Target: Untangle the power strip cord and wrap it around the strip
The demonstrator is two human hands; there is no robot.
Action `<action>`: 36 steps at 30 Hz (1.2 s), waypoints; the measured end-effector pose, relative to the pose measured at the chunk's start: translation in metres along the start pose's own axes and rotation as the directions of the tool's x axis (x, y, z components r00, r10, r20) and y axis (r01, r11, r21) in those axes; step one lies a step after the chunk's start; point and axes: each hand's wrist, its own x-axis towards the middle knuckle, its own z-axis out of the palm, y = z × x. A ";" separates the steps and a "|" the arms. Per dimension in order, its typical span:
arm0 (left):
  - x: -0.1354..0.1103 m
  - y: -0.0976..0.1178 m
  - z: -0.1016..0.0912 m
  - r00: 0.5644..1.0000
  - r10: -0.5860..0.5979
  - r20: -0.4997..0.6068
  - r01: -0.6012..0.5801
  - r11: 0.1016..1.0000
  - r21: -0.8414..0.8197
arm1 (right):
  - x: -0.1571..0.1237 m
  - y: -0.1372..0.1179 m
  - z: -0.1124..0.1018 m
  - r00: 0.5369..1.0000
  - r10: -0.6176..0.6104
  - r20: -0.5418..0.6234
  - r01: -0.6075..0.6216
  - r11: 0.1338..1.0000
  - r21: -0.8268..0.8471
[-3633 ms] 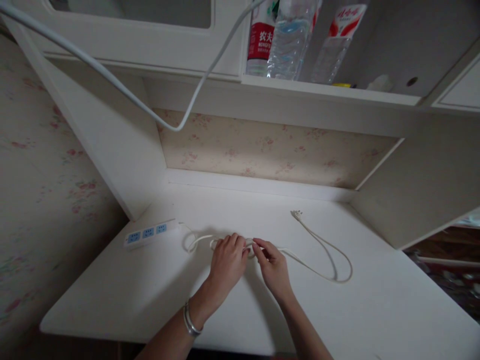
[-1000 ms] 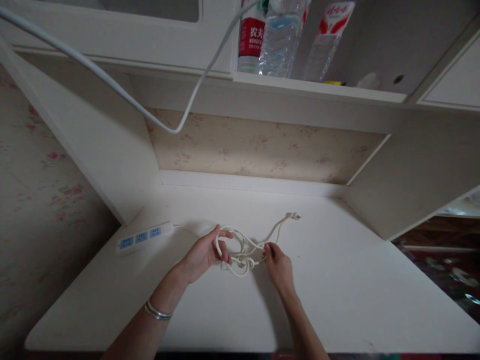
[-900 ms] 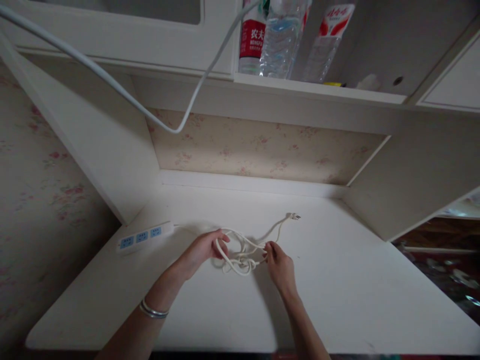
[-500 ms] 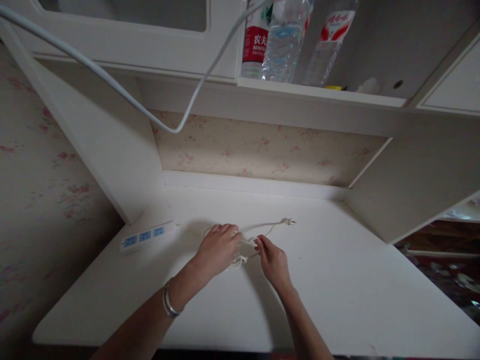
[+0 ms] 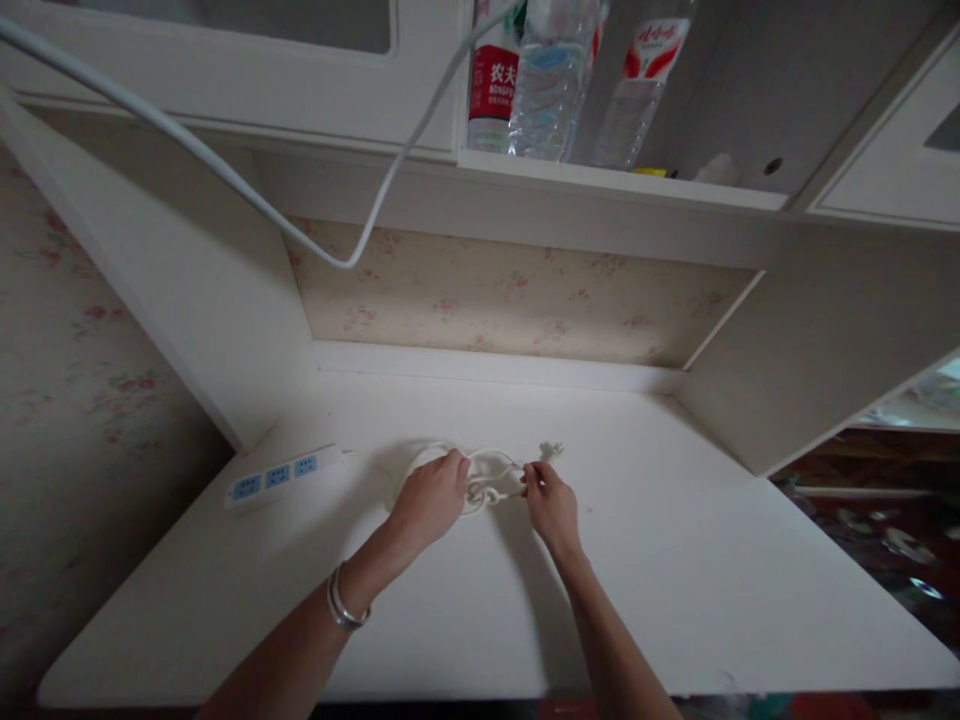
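A white power cord (image 5: pixel 484 492) lies looped and knotted on the white desk, between my two hands. My left hand (image 5: pixel 435 495), with a silver bangle at the wrist, is closed over the left part of the coil. Pinched in the fingers of my right hand (image 5: pixel 550 502) is a strand of the same cord, to the right of the knot. The cord's plug (image 5: pixel 553 449) rests on the desk just beyond my right hand. Off to the left lies a white power strip (image 5: pixel 279 478) with blue socket faces, its cord leading toward the coil.
White desk (image 5: pixel 660 580) with side panels. Overhead, a cabinet shelf (image 5: pixel 622 182) holds several plastic bottles (image 5: pixel 551 85). A grey-white cable (image 5: pixel 247 190) hangs across the upper left, close to the camera. Floral wallpaper (image 5: pixel 480 300) covers the back.
My right hand has moved slightly right, drawing the strand away from the knot. The plug has shifted left, nearer the coil. The view has also shifted a little.
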 end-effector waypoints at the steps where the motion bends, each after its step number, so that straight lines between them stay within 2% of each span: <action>1: 0.002 -0.003 -0.003 0.997 -0.056 -0.061 0.049 0.993 -0.111 | 0.003 0.003 0.000 1.000 0.014 -0.002 -0.014 0.996 -0.083; 3: 0.006 -0.007 -0.010 0.975 -0.159 -0.153 0.087 0.914 -0.396 | 0.006 0.007 -0.001 1.000 0.029 -0.008 -0.030 0.974 -0.224; 4: 0.007 -0.008 -0.014 0.964 -0.203 -0.169 0.080 0.833 -0.547 | 0.007 0.008 -0.001 0.999 0.034 -0.013 -0.037 0.961 -0.272; 7: 0.008 -0.008 -0.026 0.953 -0.268 -0.138 0.006 0.475 -0.880 | 0.008 0.010 -0.001 0.998 0.061 -0.017 -0.063 0.933 -0.354; 9: 0.007 -0.006 -0.036 0.955 -0.270 -0.123 -0.048 0.268 -0.962 | 0.008 0.013 0.000 0.996 0.091 -0.011 -0.088 0.921 -0.380; 12: 0.004 -0.004 -0.049 0.958 -0.256 -0.125 -0.101 0.108 -0.989 | 0.009 0.020 0.001 0.992 0.127 0.020 -0.110 0.916 -0.385; 18: 0.002 0.007 -0.065 0.983 -0.148 -0.114 -0.123 -0.058 -0.991 | 0.014 0.023 0.006 0.987 0.144 0.069 -0.108 0.918 -0.383; 22: 0.006 0.024 -0.064 0.983 -0.108 -0.146 -0.155 -0.080 -0.985 | 0.018 0.015 0.006 0.989 0.114 0.098 -0.071 0.930 -0.362; 24: 0.011 0.032 -0.060 0.982 -0.112 -0.156 -0.166 -0.087 -0.982 | 0.014 0.007 0.002 0.997 0.065 0.048 -0.049 0.957 -0.286; 27: 0.018 0.043 -0.059 0.976 -0.113 -0.185 -0.198 -0.120 -0.973 | -0.006 -0.014 -0.009 0.990 -0.024 -0.142 0.023 1.000 -0.013; 29: 0.023 0.051 -0.062 0.975 -0.101 -0.200 -0.213 -0.145 -0.966 | -0.026 -0.035 -0.017 0.977 -0.089 -0.195 0.126 0.975 0.185; 31: 0.027 0.061 -0.066 0.979 -0.063 -0.194 -0.202 -0.170 -0.965 | -0.044 -0.061 -0.024 0.969 -0.200 -0.144 0.236 0.922 0.307; 33: 0.029 0.072 -0.069 0.987 0.003 -0.159 -0.156 -0.186 -0.970 | -0.055 -0.086 -0.030 0.946 -0.316 -0.068 0.320 0.889 0.328; 36: 0.030 0.087 -0.068 0.990 0.111 -0.089 -0.072 -0.155 -0.985 | -0.054 -0.114 -0.033 0.924 -0.380 0.041 0.349 0.883 0.314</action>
